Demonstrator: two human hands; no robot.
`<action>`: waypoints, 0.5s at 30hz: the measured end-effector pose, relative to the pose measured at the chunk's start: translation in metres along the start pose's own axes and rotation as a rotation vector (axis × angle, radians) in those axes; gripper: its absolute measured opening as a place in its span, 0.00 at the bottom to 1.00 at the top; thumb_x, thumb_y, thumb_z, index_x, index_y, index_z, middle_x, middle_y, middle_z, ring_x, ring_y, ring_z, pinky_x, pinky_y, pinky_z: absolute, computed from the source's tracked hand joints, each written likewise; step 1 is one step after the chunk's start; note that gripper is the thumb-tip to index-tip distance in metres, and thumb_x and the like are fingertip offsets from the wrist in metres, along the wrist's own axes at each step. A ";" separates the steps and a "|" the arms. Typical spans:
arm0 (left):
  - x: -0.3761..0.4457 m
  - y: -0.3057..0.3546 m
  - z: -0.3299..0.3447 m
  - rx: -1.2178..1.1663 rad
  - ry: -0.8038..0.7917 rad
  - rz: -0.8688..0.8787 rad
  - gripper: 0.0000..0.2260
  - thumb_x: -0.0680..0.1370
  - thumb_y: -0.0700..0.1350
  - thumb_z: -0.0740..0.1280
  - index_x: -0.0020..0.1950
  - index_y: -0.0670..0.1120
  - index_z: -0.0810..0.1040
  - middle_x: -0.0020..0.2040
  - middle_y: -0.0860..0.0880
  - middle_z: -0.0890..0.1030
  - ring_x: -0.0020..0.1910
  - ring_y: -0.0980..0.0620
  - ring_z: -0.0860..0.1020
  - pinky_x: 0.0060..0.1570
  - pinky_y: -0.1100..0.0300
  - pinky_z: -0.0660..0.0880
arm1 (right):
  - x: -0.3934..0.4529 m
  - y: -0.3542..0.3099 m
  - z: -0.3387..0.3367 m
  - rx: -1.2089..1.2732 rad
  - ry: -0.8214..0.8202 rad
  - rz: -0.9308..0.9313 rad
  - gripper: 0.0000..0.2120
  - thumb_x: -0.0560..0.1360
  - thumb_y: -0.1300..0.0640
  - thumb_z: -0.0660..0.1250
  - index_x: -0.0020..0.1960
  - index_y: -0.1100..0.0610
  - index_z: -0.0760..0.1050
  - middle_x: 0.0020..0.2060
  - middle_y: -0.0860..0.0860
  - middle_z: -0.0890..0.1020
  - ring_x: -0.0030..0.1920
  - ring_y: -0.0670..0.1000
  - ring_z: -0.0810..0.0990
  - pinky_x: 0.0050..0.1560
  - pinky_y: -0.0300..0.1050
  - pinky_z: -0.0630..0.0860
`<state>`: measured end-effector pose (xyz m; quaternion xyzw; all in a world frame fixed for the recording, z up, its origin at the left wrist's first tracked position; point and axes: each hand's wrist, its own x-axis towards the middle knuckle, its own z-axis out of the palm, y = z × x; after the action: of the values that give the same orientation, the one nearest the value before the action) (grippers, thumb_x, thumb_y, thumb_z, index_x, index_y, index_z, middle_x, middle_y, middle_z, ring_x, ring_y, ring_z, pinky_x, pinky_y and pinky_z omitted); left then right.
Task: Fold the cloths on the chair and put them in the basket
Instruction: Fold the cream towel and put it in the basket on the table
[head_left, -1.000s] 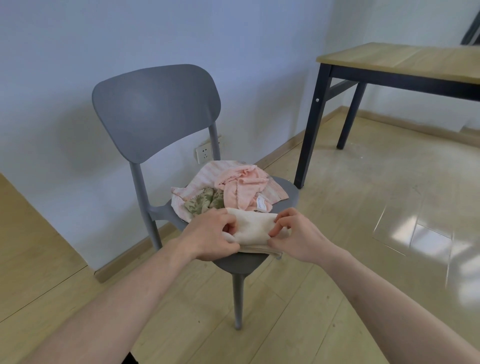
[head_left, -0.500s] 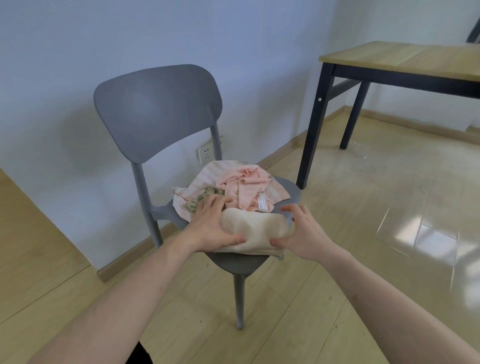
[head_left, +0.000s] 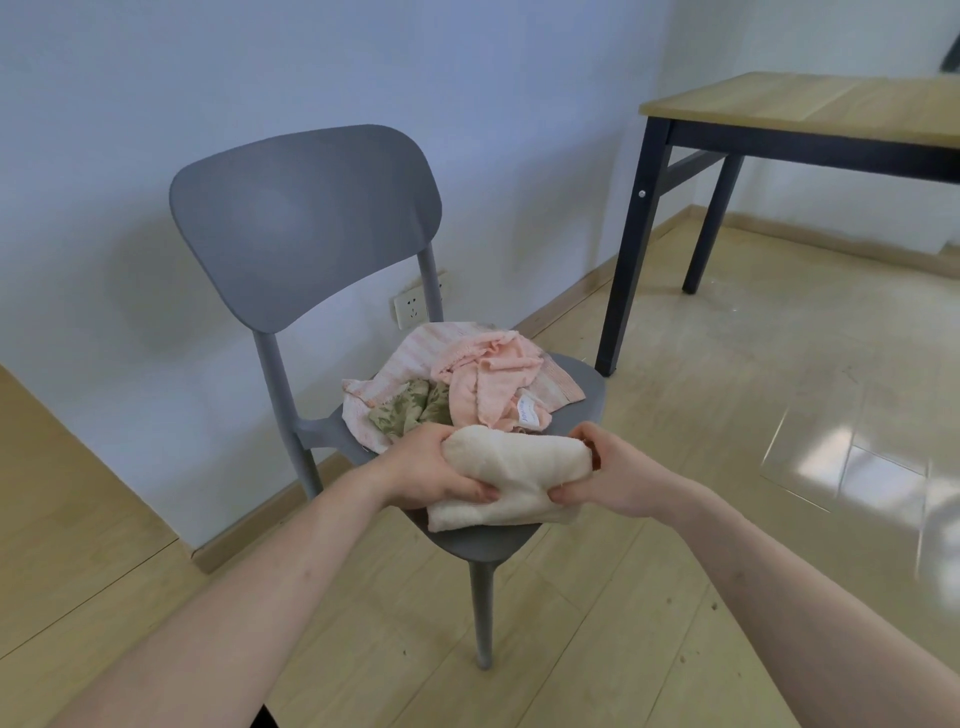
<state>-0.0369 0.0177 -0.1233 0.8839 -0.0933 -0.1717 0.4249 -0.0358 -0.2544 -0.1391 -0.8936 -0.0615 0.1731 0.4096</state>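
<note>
Head view: left hand and right hand each grip an end of the cream cloth, lying left-to-right across the chair seat's front edge.

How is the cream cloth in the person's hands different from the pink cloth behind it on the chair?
The cream cloth is folded into a compact bundle; the pink cloth lies crumpled and loose. The cream cloth is gripped at its ends by the left hand and right hand; nothing touches the pink cloth. A white label shows on the pink cloth, none on the cream. Both rest on the grey chair.
</note>
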 end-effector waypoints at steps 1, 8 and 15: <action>0.000 0.001 -0.002 -0.033 0.005 0.011 0.20 0.65 0.50 0.85 0.55 0.55 0.85 0.49 0.58 0.87 0.51 0.62 0.84 0.52 0.61 0.79 | -0.001 0.000 -0.002 0.063 -0.003 -0.006 0.23 0.69 0.54 0.82 0.58 0.49 0.73 0.54 0.49 0.81 0.54 0.51 0.80 0.54 0.50 0.81; 0.003 0.010 -0.015 -0.204 0.219 0.108 0.32 0.69 0.45 0.82 0.70 0.57 0.75 0.60 0.60 0.82 0.57 0.64 0.79 0.51 0.70 0.76 | 0.004 -0.002 -0.014 0.584 0.028 -0.021 0.28 0.72 0.64 0.79 0.68 0.52 0.72 0.61 0.54 0.82 0.61 0.56 0.83 0.61 0.61 0.82; -0.001 -0.003 -0.011 0.107 0.070 0.112 0.26 0.74 0.57 0.76 0.71 0.63 0.74 0.64 0.64 0.79 0.64 0.64 0.76 0.65 0.60 0.73 | 0.009 0.005 -0.002 0.345 0.021 0.005 0.25 0.71 0.64 0.77 0.64 0.45 0.79 0.57 0.47 0.84 0.60 0.50 0.82 0.62 0.56 0.82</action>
<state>-0.0332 0.0280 -0.1187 0.9042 -0.1367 -0.1116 0.3891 -0.0268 -0.2569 -0.1435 -0.8119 -0.0241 0.1728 0.5571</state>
